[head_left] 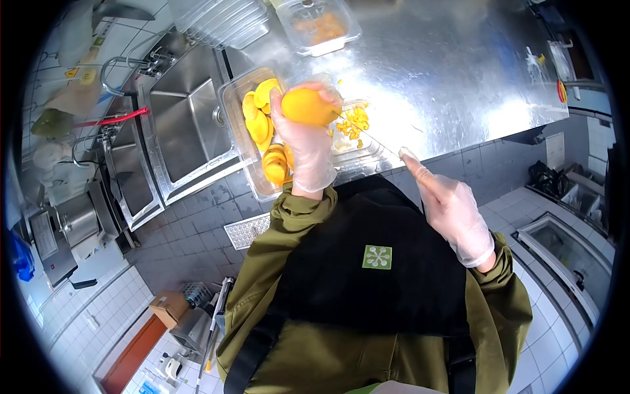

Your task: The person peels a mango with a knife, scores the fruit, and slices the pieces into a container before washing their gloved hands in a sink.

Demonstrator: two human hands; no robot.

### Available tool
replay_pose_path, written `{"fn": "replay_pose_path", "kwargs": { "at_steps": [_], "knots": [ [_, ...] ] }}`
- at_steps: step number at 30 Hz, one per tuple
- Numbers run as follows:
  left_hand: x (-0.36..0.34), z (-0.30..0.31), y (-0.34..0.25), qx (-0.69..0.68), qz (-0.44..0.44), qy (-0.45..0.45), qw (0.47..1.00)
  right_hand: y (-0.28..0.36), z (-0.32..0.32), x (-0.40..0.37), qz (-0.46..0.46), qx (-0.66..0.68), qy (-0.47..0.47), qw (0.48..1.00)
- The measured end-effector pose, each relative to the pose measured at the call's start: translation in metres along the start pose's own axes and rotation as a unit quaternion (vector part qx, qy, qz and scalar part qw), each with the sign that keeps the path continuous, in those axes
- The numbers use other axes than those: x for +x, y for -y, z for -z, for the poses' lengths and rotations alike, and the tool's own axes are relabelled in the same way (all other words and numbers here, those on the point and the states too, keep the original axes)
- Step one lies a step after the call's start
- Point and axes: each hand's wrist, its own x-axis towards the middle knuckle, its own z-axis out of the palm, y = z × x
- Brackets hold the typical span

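My left hand (305, 144), in a clear plastic glove, is closed around a smooth yellow-orange mango (308, 107) above the counter. My right hand (449, 203), also gloved, grips a thin knife (377, 142), its handle hidden in my palm and its forefinger stretched along the tool. The blade points up-left, its tip at or very near the mango's right side. Under the blade stands a clear tub (351, 146) with small yellow bits (354, 121) in it. Left of my left hand, large yellow mango pieces (259, 118) lie in a long clear container (233, 125).
A steel counter (446, 65) extends ahead and right, its front edge close to my apron. Steel sinks (187, 125) with taps lie left. Stacked clear containers (223, 23) and a tub of orange pieces (321, 29) stand at the back. A red-handled item (125, 117) lies by the sinks.
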Motion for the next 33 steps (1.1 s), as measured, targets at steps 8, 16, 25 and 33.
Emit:
{"fn": "replay_pose_path", "kwargs": {
  "at_steps": [8,16,25,33],
  "knots": [
    [0.002,-0.003,0.004,0.012,0.014,0.006,1.000,0.014,0.005,0.007,0.045,0.051,-0.052,0.996],
    [0.005,-0.003,0.005,-0.038,0.010,0.011,0.999,0.009,-0.004,0.012,0.005,0.026,-0.034,0.999],
    [0.014,0.002,0.000,0.007,-0.009,-0.020,1.000,-0.003,-0.003,0.001,-0.004,0.020,-0.028,0.999],
    [0.016,0.015,0.010,-0.019,0.049,0.010,0.999,0.003,0.002,0.007,0.020,0.076,-0.038,0.996]
  ]
}}
